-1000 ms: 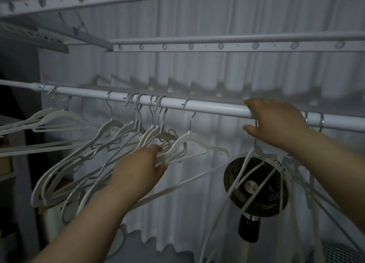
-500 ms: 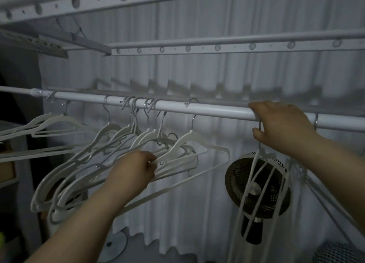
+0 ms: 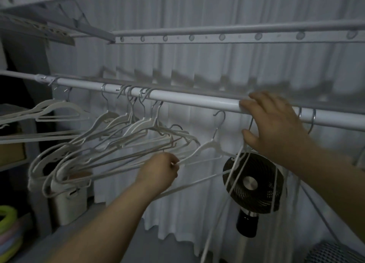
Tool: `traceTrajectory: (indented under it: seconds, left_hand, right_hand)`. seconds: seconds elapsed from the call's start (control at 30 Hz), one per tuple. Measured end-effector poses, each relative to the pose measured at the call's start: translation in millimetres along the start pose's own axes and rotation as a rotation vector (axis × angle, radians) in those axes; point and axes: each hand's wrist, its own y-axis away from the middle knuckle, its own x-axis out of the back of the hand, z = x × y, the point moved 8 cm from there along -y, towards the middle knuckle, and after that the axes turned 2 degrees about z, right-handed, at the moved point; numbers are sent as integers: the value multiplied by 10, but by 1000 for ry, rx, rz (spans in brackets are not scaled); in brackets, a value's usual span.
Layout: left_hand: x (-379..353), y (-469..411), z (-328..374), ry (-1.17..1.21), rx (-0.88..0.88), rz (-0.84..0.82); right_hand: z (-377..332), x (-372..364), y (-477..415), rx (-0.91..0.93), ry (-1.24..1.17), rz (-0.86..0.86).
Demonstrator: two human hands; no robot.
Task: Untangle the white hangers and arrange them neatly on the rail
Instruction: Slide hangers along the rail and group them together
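A: Hangers (image 3: 110,144), white, hang tangled in a cluster on the rail (image 3: 197,100), toward 9 o'clock of the left hand (image 3: 160,171). Finger state?

B: Left-hand fingers are curled tight, pinching the lower arm of a single hanger (image 3: 209,146). That hanger's hook sits free just below the rail, at 1 o'clock of the hand.

A: Change from half a second ago?

B: That hanger was hooked on the rail beside the cluster; now it is off and drawn toward 3 o'clock.

A: Right hand (image 3: 276,124)?

B: Palm forward, fingers together draped over the rail, thumb under it, against a further hanger's neck. Forearm extends toward 4 o'clock, across the fan (image 3: 254,185).
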Motion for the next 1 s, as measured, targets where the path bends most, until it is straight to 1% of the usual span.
traceTrajectory:
  seconds: [0.1, 0.23, 0.3, 0.33, 0.4, 0.43, 0.5, 0.57, 0.73, 0.8, 0.9, 1.0]
  left_hand:
    - [56, 301, -212, -1, 37, 16]
    - [497, 842, -411, -32, 32, 90]
    - [759, 1084, -461, -10, 27, 100]
    - [875, 1184, -488, -12, 23, 103]
    - [1079, 1363, -546, -6, 20, 115]
    - [1179, 1462, -576, 17, 22, 124]
    - [1361, 1681, -658, 40, 25, 129]
    - [1538, 1933, -750, 13, 8, 113]
    - [1931, 2525, -1107, 62, 59, 11]
    - [2051, 2675, -1306, 89, 106, 1]
    - [2207, 2780, -1620, -17, 169, 104]
    - [2263, 2851, -1732, -71, 172, 234]
  right_hand:
    - [-178, 1, 52, 108, -65, 12]
    - [-425, 82, 105, 175, -194, -7]
    - [-612, 161, 82, 151, -233, -110]
    - [-713, 146, 82, 135, -263, -218]
    - [-953, -2, 150, 58, -461, -525]
    - [-1114, -27, 176, 29, -612, -610]
    - [-1473, 48, 199, 42, -886, -677]
    - [-1823, 134, 231, 101, -1038, -743]
    - [-2590, 484, 334, 181, -1177, -806]
    - [-2841, 583, 404, 195, -1210, -842]
    - [-3141, 709, 529, 173, -1275, -857]
    - [-3283, 736, 663, 49, -1340, -827]
